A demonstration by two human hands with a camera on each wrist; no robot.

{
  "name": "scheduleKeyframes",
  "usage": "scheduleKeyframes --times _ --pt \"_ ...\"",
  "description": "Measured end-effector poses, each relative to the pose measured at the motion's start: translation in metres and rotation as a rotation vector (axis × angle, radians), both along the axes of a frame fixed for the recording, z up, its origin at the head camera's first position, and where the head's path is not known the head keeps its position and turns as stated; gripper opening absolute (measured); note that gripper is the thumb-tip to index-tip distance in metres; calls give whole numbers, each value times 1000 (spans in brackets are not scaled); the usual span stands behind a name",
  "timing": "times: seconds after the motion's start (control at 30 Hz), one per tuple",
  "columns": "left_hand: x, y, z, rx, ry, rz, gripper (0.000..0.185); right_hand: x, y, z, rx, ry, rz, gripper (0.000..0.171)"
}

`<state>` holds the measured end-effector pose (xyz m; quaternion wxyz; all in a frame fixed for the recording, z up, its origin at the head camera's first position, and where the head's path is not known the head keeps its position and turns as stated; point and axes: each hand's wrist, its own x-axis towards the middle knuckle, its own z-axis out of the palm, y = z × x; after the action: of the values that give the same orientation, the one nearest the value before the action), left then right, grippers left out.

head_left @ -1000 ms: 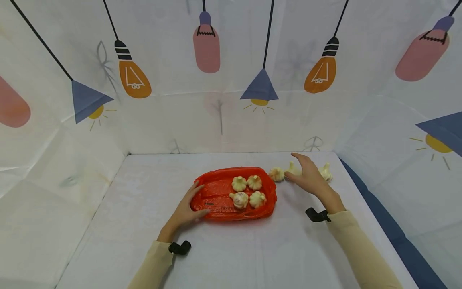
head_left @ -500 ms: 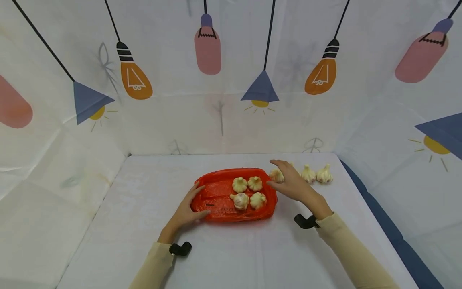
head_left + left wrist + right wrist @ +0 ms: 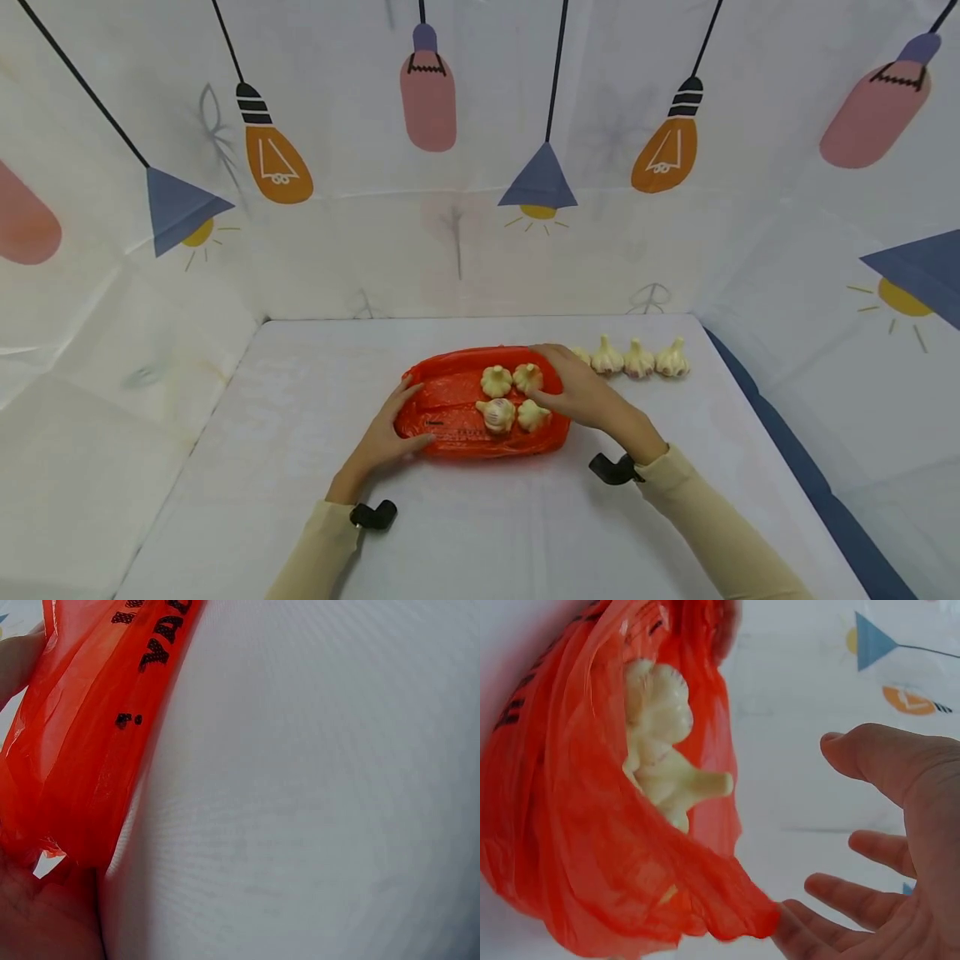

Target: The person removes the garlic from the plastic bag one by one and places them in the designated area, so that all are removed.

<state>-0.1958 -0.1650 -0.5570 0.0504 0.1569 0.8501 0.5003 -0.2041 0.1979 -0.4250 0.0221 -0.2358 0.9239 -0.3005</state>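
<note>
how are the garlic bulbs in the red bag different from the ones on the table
The garlic in the red bag is four bulbs clustered two by two, lying on plastic; the garlic on the table stands in a row on bare white cloth. The right hand reaches over the bagged bulbs; nothing touches the row. Both groups are whole, pale bulbs.

Head view looks down across the table point(image 3: 225, 467); both wrist views sit close against the red bag point(image 3: 450, 404), shared by all.

Right hand point(image 3: 581, 392) covering bag point(image 3: 450, 400) right rim and part of garlic bulb point(image 3: 579, 354) behind it. Left wrist view cutting off bag; thumb barely showing.
</note>
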Motion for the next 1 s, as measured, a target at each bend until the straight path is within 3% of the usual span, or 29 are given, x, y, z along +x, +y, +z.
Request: scheduleKeyframes --times 0.37,0.67,1.0 --pt "0 -2 -1 13 44 -7 92 4 -19 -8 -52 -40 82 68" --pt "-1 -1 0 2 31 -3 92 7 -31 -16 -40 -125 95 65" --pt "-1 0 -1 0 27 -4 92 3 -41 -23 54 -130 147 72"
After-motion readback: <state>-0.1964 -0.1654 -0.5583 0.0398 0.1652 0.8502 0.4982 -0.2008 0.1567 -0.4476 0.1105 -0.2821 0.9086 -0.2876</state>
